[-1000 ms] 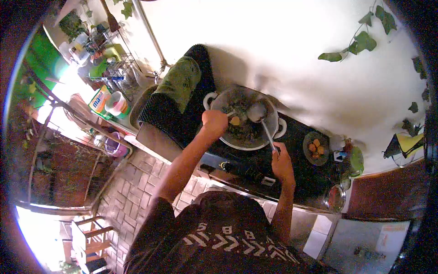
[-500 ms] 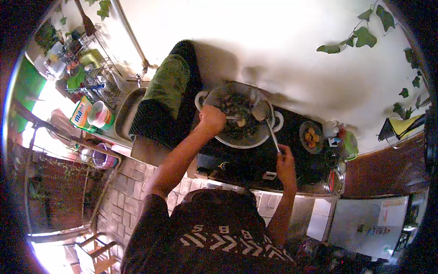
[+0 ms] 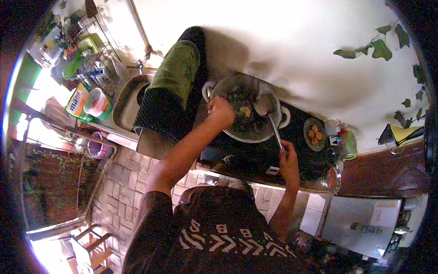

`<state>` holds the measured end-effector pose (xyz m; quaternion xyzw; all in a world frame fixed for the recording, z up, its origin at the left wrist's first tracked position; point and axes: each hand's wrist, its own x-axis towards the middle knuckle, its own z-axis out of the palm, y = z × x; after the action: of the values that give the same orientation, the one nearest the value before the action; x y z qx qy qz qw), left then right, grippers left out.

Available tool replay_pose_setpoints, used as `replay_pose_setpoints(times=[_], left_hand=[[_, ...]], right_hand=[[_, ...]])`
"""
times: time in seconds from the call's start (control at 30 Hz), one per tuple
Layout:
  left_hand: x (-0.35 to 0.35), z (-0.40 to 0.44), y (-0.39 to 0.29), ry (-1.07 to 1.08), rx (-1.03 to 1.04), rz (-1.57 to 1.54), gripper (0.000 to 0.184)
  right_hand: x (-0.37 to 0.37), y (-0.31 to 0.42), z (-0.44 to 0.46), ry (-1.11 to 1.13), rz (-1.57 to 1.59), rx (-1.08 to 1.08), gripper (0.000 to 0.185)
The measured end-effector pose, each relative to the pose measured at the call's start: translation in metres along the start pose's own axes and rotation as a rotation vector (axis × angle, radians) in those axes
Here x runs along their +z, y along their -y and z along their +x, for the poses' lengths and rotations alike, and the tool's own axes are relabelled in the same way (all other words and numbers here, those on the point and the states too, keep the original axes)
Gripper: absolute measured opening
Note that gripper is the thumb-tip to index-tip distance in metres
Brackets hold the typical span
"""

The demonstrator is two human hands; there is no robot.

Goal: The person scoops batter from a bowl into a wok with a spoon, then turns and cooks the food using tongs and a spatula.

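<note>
A large light-coloured pot (image 3: pixel 250 139) with two side handles stands on the black stove, with dark food inside it. My right hand (image 3: pixel 289 160) is closed around the handle of a metal ladle (image 3: pixel 275 129), whose broad head rests at the right inside of the pot. Over the pot's left part, my left hand (image 3: pixel 221 113) is a closed fist. What it holds, if anything, is hidden by the fingers. A pale yellowish piece (image 3: pixel 245 111) shows among the dark food just right of that fist.
A plate with orange-brown pieces (image 3: pixel 315 135) lies right of the pot, near jars and a green-rimmed container (image 3: pixel 350 145). A green and black covered object (image 3: pixel 175 77) stands left, beside the sink (image 3: pixel 119 109). A dish rack (image 3: pixel 93 64) and plastic tubs are farther left.
The view has shifted slightly. My left hand has moved a little relative to the pot, and the light strip seen beside it before no longer shows. My right hand keeps the ladle.
</note>
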<state>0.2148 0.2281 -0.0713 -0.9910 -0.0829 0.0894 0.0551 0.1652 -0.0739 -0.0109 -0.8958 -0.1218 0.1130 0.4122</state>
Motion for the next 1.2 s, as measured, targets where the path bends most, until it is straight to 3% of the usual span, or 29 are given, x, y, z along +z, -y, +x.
replay_pose_setpoints(times=[0.03,0.1,0.17,0.23,0.33,0.47,0.6,0.73,0.87,0.97,1.07,1.17,1.2], left_hand=[[-0.024,-0.003,-0.002,0.304,0.05,0.067,0.023],[-0.024,0.009,-0.003,0.293,0.004,0.043,0.024],[-0.019,0.015,-0.004,0.288,-0.038,0.022,0.024],[-0.031,0.005,0.001,0.174,0.087,0.095,0.026],[0.022,0.048,0.011,0.028,0.044,0.047,0.028],[0.034,0.056,0.024,-0.16,0.078,0.093,0.031],[0.0,0.038,0.025,0.072,0.051,0.024,0.033],[-0.023,0.019,0.014,0.161,0.006,0.037,0.033],[-0.005,0.022,0.015,0.087,-0.099,-0.05,0.031],[0.045,0.041,0.019,-0.11,-0.117,-0.197,0.031],[0.093,0.066,0.027,-0.396,-0.012,-0.153,0.031],[0.077,0.05,0.025,-0.381,0.047,-0.204,0.032],[0.038,0.027,0.02,-0.217,-0.012,-0.168,0.032]], right_hand=[[0.0,-0.001,0.0,0.0,-0.005,-0.002,0.028],[-0.001,-0.003,0.0,-0.02,-0.055,-0.107,0.028],[0.0,0.001,-0.003,-0.03,-0.033,-0.077,0.028],[-0.002,0.002,-0.009,-0.044,-0.005,-0.04,0.029],[-0.006,-0.004,-0.009,-0.063,-0.029,-0.055,0.029],[-0.009,-0.006,-0.008,-0.056,-0.125,0.018,0.032],[-0.003,-0.008,-0.01,-0.111,-0.119,-0.057,0.028],[-0.007,-0.004,-0.009,-0.025,-0.185,0.025,0.028],[0.001,-0.011,0.006,-0.003,-0.134,-0.042,0.028],[0.004,-0.017,0.011,0.038,-0.086,-0.039,0.027],[0.008,-0.034,0.023,0.084,-0.052,-0.047,0.026],[0.007,-0.034,0.026,0.13,0.014,-0.038,0.025],[0.007,-0.033,0.026,0.153,0.079,-0.033,0.025]])
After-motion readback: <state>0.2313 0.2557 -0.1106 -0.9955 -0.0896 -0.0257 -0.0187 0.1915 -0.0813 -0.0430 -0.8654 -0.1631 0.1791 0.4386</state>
